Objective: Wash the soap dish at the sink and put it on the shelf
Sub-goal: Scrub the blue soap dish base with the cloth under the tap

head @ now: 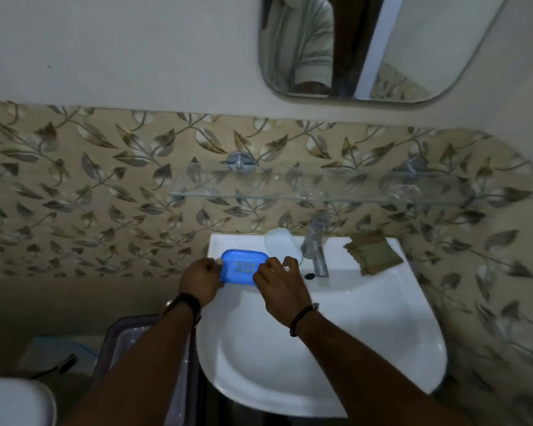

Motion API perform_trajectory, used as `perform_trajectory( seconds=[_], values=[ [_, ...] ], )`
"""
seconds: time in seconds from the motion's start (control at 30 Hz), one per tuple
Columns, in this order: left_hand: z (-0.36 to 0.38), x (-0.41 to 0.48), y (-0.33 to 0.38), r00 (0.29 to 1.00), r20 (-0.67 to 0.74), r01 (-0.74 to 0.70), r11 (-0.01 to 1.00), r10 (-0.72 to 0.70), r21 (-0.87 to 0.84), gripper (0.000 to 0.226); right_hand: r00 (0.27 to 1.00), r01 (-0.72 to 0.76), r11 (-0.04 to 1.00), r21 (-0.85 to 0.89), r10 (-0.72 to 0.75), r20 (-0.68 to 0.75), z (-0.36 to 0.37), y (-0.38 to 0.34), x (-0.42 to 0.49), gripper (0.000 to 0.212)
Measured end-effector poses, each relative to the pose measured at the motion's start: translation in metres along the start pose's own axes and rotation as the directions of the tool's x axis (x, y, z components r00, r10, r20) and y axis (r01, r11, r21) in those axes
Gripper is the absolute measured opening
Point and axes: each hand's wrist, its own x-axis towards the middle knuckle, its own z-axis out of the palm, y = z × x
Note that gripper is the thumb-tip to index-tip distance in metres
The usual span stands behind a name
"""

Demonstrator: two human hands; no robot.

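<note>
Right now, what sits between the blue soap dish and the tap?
In the head view, a white bar of soap lies on the sink rim between the blue soap dish and the tap.

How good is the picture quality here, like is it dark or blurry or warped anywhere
Head view: dim overall, the white sink the brightest area; the blue soap dish, held by left hand and right hand, almost glows, its markings unreadable; wide-angle bending curves the tiled wall and glass shelf; edges are soft, the tap smeared, and the lower left corner falls into murky shadow.
</note>
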Motion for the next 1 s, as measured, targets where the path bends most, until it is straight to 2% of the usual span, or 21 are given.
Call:
perform_trajectory(
  seconds=[0.1,0.2,0.27,0.37,0.43,0.5,0.57,0.67,0.73,0.9,1.0],
  values=[
    [0.017,-0.018,-0.008,0.995,0.1,0.014,0.987,0.003,-0.159,0.024,0.999,-0.043,0.999,0.002,0.043,-0.011,-0.007,0.005,-0.037,0.026],
    [0.04,-0.042,-0.007,0.968,0.245,0.139,0.916,-0.047,-0.376,0.013,0.997,-0.068,0.998,-0.016,0.067,-0.039,-0.009,0.015,-0.077,0.023],
    [0.055,-0.058,0.0,0.959,0.28,0.187,0.852,-0.05,-0.489,0.014,0.993,-0.054,0.998,-0.026,0.051,-0.103,-0.01,0.028,-0.1,0.024],
    [0.074,-0.081,0.013,0.961,0.268,0.228,0.742,-0.068,-0.63,0.014,0.962,-0.059,0.997,-0.056,0.042,-0.269,-0.014,0.055,-0.121,0.038],
    [0.083,-0.091,0.021,0.966,0.245,0.227,0.708,-0.079,-0.669,0.011,0.924,-0.185,0.981,-0.059,0.153,-0.349,-0.02,0.077,-0.126,0.047],
    [0.089,-0.098,0.026,0.966,0.253,0.216,0.707,-0.054,-0.674,0.01,0.882,-0.342,0.938,-0.052,0.302,-0.362,-0.027,0.102,-0.124,0.056],
    [0.095,-0.103,0.029,0.963,0.268,0.207,0.71,-0.027,-0.673,0.011,0.869,-0.435,0.898,-0.062,0.401,-0.291,-0.034,0.131,-0.121,0.061],
    [0.103,-0.109,0.032,0.963,0.27,0.196,0.72,-0.013,-0.666,0.017,0.874,-0.482,0.865,-0.136,0.466,-0.137,-0.037,0.167,-0.114,0.06],
    [0.109,-0.111,0.035,0.964,0.264,0.197,0.724,-0.022,-0.661,0.021,0.862,-0.507,0.853,-0.126,0.505,-0.051,-0.032,0.186,-0.107,0.059],
    [0.119,-0.119,0.047,0.969,0.238,0.217,0.708,-0.07,-0.672,0.024,0.881,-0.473,0.879,-0.049,0.474,-0.009,-0.01,0.22,-0.092,0.05],
    [0.123,-0.125,0.05,0.974,0.212,0.206,0.709,-0.081,-0.674,0.023,0.828,-0.543,0.839,-0.033,0.542,0.144,0.008,0.237,-0.081,0.056]
  ],
)
